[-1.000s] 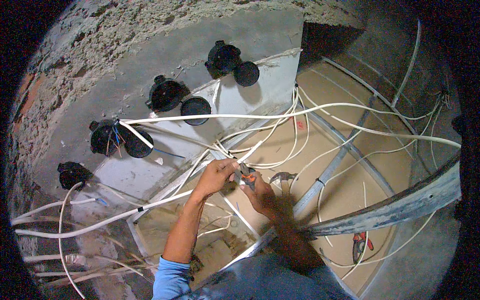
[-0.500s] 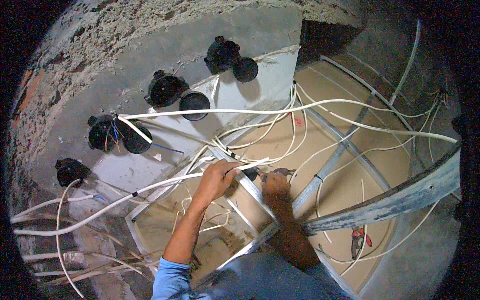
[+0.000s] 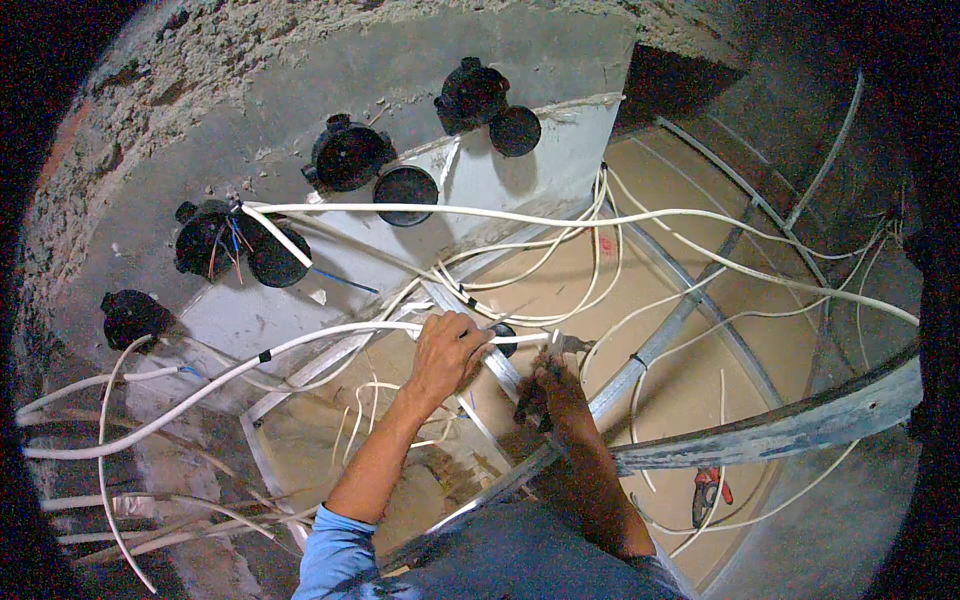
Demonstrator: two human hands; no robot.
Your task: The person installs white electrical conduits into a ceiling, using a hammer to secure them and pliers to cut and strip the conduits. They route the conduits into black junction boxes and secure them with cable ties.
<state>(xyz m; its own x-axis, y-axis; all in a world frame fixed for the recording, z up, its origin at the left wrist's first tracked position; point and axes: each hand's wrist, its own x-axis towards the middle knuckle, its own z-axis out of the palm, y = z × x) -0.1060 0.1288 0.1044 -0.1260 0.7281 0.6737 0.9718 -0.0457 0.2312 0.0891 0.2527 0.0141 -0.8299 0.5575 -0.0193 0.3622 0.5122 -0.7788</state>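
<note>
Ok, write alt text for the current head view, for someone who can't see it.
A bare left hand grips a white cable, while the right hand, near the cable's end, holds a dark tool. Metal framing lies beneath; round black boxes line a grey wall.

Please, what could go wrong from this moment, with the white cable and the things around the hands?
The white cable runs in a curve to the left hand, so it might spring back if the grip slips. The right hand appears close to a metal bar; its knuckles could perhaps scrape it. A thin cable crosses the red-handled tool, so lifting one may drag the other.
</note>
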